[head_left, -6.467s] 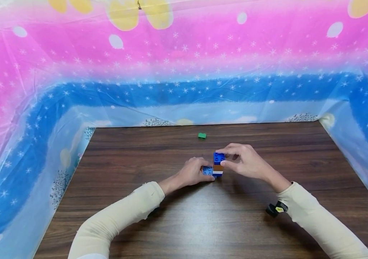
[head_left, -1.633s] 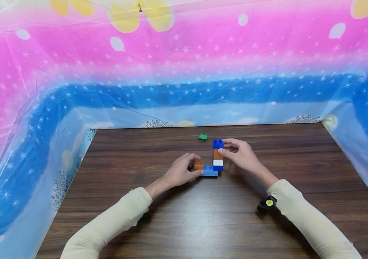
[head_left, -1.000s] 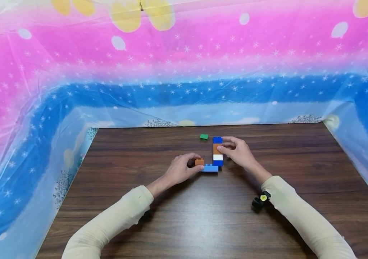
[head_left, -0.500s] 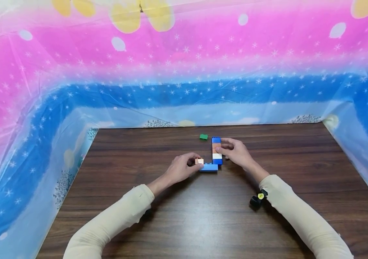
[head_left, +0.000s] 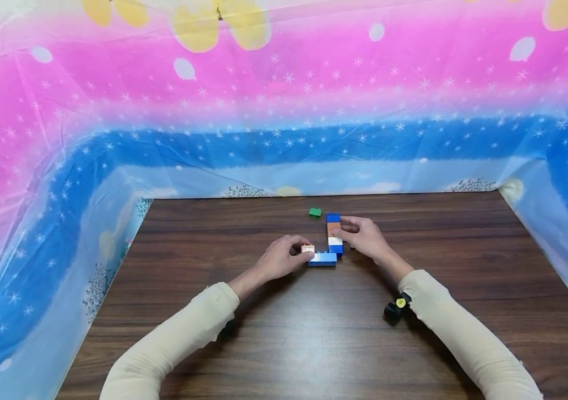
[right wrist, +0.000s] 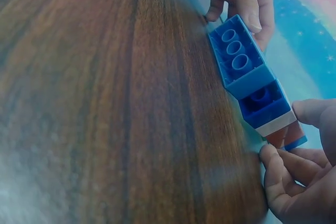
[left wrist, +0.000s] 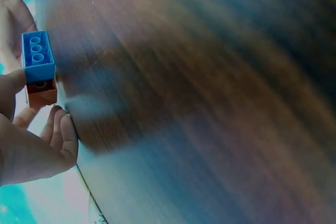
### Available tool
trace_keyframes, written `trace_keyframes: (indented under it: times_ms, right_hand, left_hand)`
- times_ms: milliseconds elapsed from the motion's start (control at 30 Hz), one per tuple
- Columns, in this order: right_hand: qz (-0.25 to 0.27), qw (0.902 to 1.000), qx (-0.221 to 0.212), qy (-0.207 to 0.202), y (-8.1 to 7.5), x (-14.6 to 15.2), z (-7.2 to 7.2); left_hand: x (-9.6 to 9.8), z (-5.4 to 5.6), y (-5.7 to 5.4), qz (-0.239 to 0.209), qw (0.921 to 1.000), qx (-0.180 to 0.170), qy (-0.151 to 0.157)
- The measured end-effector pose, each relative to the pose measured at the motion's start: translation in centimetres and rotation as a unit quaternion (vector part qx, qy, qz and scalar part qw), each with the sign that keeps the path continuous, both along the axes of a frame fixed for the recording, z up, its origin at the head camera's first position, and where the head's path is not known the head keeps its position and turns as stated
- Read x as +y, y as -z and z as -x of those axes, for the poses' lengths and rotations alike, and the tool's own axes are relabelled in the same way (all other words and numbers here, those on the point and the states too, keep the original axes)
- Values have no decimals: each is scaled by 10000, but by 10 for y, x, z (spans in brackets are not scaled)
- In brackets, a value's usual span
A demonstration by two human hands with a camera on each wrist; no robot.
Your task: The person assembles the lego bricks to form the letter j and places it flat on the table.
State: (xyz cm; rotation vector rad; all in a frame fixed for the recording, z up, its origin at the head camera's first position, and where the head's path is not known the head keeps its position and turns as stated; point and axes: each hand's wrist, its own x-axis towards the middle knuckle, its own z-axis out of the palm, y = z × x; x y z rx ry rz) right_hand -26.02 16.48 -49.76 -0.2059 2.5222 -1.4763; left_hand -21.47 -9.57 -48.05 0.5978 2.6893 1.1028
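A building-brick assembly is held above the table, tilted so its underside faces the wrist cameras. Its base is a long light blue brick, hollow side showing in the right wrist view. On the base's left end sits an orange brick, pinched by my left hand between thumb and fingers. At the right end stands a column: dark blue brick, white brick, orange block and blue top brick. My right hand grips this column around the orange part, thumb in front.
A loose green brick lies farther back on the dark wood table. Patterned pink and blue cloth surrounds the far and side edges. A black wrist device hangs under the right sleeve.
Earlier my right fingers were at the top blue brick; they now grip lower, on the orange part. The assembly has tipped, its side turning toward the head camera. Over the last half second little moves.
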Motion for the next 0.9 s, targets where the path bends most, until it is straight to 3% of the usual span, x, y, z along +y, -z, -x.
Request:
trace_keyframes:
  times_ms: [500, 900]
  right_hand:
    - [-382, 9989, 241, 125, -1, -2, -3]
    - [-330, 9983, 465, 98, -5, 1, -1]
  left_hand:
    - [-3, 5, 0, -141, 9994, -152, 277]
    - [-3, 5, 0, -44, 9996, -149, 233]
